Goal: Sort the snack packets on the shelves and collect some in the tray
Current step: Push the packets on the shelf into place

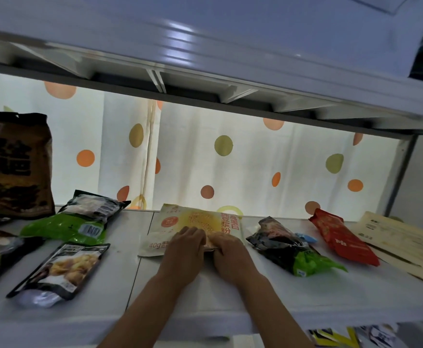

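A cream and yellow snack packet [195, 222] lies flat at the middle of the white shelf [205, 292]. Both my hands are on its near edge. My left hand [184, 249] grips the packet with curled fingers on top. My right hand [228, 252] grips the same edge just beside it. Part of the packet's near edge is hidden under my hands.
Left: a green packet [67, 228], a dark window packet [62, 270], an upright brown bag [19, 164]. Right: a black and green packet [290, 247], a red packet [341, 237], flat beige packets [401, 239]. An upper shelf [205, 59] hangs overhead. More packets [335, 337] show below.
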`<state>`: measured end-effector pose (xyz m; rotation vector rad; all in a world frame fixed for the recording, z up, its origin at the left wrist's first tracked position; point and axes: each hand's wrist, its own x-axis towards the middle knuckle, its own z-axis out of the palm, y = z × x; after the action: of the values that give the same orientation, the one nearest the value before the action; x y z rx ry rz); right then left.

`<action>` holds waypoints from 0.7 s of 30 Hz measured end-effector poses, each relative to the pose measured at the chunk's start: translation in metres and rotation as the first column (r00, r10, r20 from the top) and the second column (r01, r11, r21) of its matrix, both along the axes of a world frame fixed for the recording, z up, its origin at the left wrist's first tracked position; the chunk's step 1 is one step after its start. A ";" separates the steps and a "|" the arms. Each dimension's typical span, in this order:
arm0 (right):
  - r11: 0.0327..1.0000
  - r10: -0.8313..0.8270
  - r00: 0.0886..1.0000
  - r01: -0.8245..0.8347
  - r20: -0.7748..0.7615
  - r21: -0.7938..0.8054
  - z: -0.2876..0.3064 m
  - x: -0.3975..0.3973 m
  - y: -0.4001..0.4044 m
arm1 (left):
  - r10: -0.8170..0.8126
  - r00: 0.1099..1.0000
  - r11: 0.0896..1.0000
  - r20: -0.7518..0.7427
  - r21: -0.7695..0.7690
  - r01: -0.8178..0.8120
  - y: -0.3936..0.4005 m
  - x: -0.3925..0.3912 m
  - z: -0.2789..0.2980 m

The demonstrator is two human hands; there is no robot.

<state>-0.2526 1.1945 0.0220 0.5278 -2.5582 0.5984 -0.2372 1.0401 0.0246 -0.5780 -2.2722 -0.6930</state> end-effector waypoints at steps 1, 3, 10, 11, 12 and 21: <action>0.995 -0.033 0.999 0.036 0.032 -0.091 0.001 0.002 0.003 | 0.010 0.999 0.999 0.044 -0.039 -0.008 0.002 -0.002 0.000; 0.955 -0.135 0.990 0.142 0.044 -0.259 0.005 0.004 0.012 | 0.035 0.997 0.995 0.072 -0.100 -0.028 0.004 -0.003 0.000; 0.709 -0.705 0.684 0.681 -0.187 -0.183 0.010 0.012 0.042 | -0.098 0.994 0.950 0.048 -0.293 0.108 0.009 -0.002 -0.003; 0.667 -0.745 0.657 0.738 -0.111 -0.107 0.010 0.012 0.044 | -0.105 0.993 0.940 0.046 -0.323 0.114 0.010 -0.002 -0.003; 0.624 -0.781 0.625 0.780 -0.001 -0.032 0.011 0.011 0.048 | -0.107 0.994 0.934 0.038 -0.340 0.113 0.011 -0.001 -0.003; 0.514 -0.850 0.456 0.829 0.263 0.222 0.018 0.008 0.060 | -0.119 0.992 0.933 -0.028 -0.344 0.102 0.009 -0.005 -0.005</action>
<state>-0.2449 1.2540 0.0395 -0.9382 -2.7011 0.2222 -0.2420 1.0494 0.0197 -0.8834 -2.3434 -0.3293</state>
